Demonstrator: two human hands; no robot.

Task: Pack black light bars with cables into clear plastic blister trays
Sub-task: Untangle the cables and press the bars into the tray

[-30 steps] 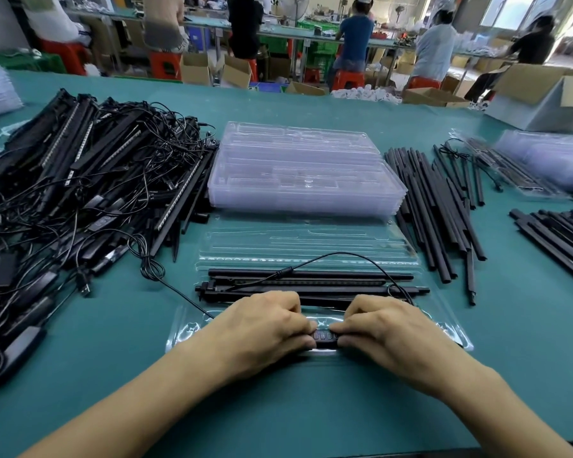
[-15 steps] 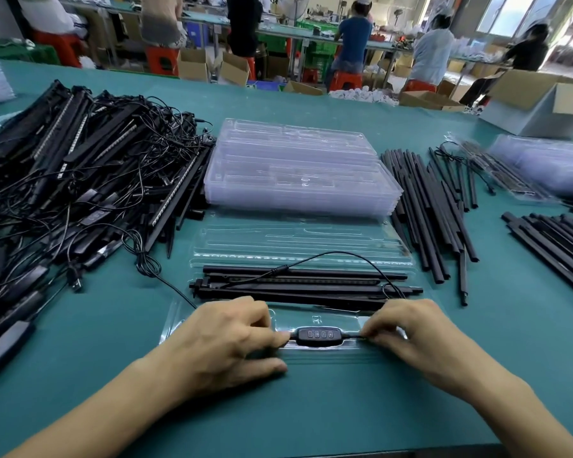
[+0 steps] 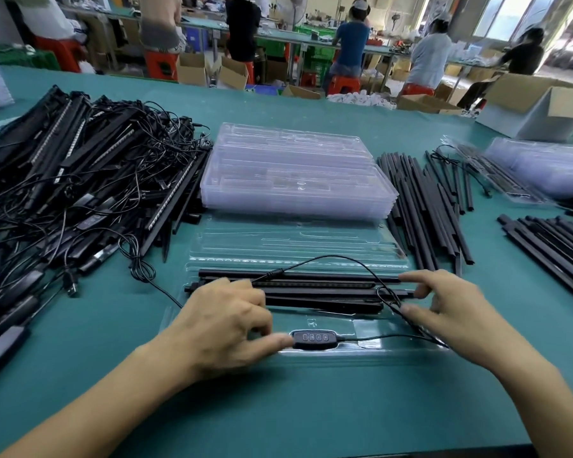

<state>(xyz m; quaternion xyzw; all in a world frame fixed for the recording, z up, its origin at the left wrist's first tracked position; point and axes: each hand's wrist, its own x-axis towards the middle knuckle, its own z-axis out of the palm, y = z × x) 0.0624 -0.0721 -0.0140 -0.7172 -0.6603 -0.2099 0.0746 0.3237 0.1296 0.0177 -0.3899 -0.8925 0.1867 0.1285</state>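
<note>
Your left hand (image 3: pixel 225 325) pinches the controller (image 3: pixel 315 338) at its left end — right of the controller, your right hand (image 3: pixel 457 315) spreads open over the cable (image 3: pixel 351 261).

Both arms bare, coming in from the bottom edge. Left forearm (image 3: pixel 90 401) angles up and right, right forearm (image 3: pixel 549 398) up and left. Left hand (image 3: pixel 222 325) palm down, knuckles up, fingers curled under. Its thumb is straight, pointing right, tip touching the left end of the inline controller (image 3: pixel 315 338); any grip under the fingers is hidden. Right hand (image 3: pixel 460 315) palm down, fingers loosely spread, index stretched left, thumb lying along the cable (image 3: pixel 387 300). Hands apart.
</note>
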